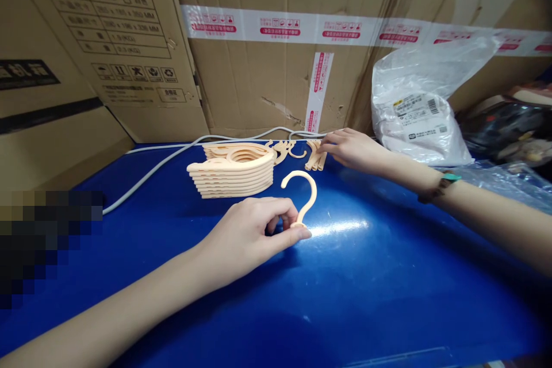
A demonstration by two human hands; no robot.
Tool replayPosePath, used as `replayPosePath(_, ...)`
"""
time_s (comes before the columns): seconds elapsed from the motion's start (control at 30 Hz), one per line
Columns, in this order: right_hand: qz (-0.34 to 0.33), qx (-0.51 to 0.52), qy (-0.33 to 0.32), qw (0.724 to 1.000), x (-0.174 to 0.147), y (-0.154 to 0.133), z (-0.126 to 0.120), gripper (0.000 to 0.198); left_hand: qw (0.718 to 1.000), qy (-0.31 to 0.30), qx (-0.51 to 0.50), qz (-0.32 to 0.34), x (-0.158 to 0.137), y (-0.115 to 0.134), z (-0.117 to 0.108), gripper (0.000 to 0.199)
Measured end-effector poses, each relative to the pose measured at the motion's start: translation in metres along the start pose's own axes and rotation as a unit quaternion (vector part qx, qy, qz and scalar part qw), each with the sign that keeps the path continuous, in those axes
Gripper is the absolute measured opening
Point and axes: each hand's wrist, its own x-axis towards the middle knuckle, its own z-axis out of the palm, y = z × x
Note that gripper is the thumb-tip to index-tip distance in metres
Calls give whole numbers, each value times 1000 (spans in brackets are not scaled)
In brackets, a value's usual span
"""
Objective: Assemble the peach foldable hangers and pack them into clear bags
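A cream plastic hanger hook (311, 191) stands upright, its base pinched between the thumb and fingers of my left hand (254, 230). At the back of the blue table, my right hand (347, 149) has its bent fingers down on a small group of curved cream plastic pieces (314, 162). The fingertips look closed on one of these pieces, partly hiding it. To the left lies a neat stack of cream plastic hanger parts (233, 181), layered with curved ends toward the right. More loose cream hooks (296, 153) lie between this stack and the curved pieces.
Large cardboard boxes (259, 80) wall off the back and left of the blue table (345, 299). A white cable (159, 171) runs along the rear edge. At the right stands a labelled white plastic bag (414, 109), with clear plastic film (509, 184) before it.
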Motion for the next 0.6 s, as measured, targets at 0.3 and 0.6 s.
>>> replayPosePath(0.3, -25, 75, 56, 995, -16, -35, -21, 30, 1000, 12, 0, 2, 1, 1, 0, 28)
replayPosePath(0.6, -38, 97, 76, 992, 0, -41, -11, 24, 1000, 18, 5, 0, 2, 1, 0, 28)
